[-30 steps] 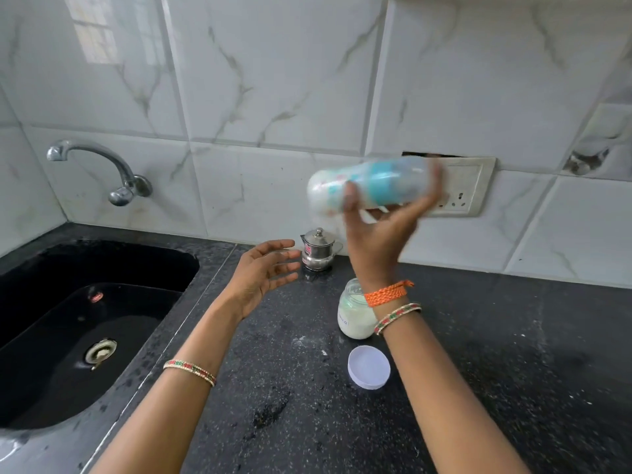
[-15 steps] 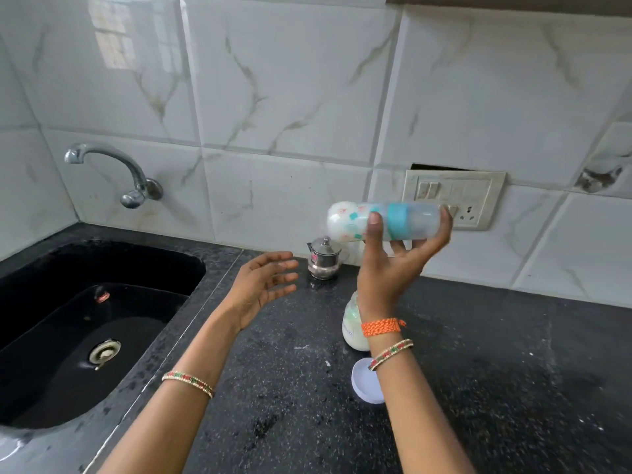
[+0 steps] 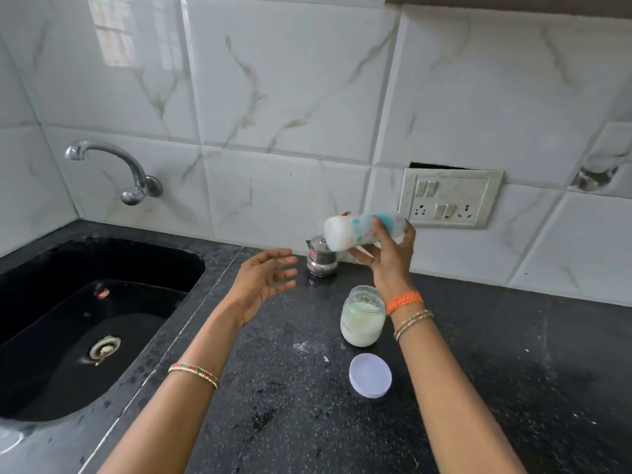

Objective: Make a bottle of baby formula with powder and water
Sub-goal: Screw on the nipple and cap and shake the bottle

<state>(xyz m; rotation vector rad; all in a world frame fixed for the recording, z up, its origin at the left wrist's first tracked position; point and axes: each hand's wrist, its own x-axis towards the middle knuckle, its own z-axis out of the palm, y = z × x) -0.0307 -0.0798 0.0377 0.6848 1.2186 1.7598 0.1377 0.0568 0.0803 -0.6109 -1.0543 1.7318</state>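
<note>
My right hand [image 3: 388, 260] grips a baby bottle [image 3: 345, 232] with a teal collar, held sideways above the counter, its base pointing left; it is blurred and looks milky white inside. My left hand [image 3: 265, 280] hovers open beside it, palm turned right, fingers spread, holding nothing. Below my right wrist stands an open glass jar of white powder [image 3: 361, 318]. Its white lid [image 3: 370, 375] lies flat on the black counter in front of it.
A small steel pot with a lid [image 3: 319, 258] stands against the wall behind the bottle. A black sink [image 3: 68, 323] with a wall tap [image 3: 118, 169] takes up the left. A switch and socket panel [image 3: 449, 198] is on the tiled wall.
The bottle in my right hand has come down and swung sideways, from up by the switch panel to just above the steel pot. My left hand has stayed open beside it.
</note>
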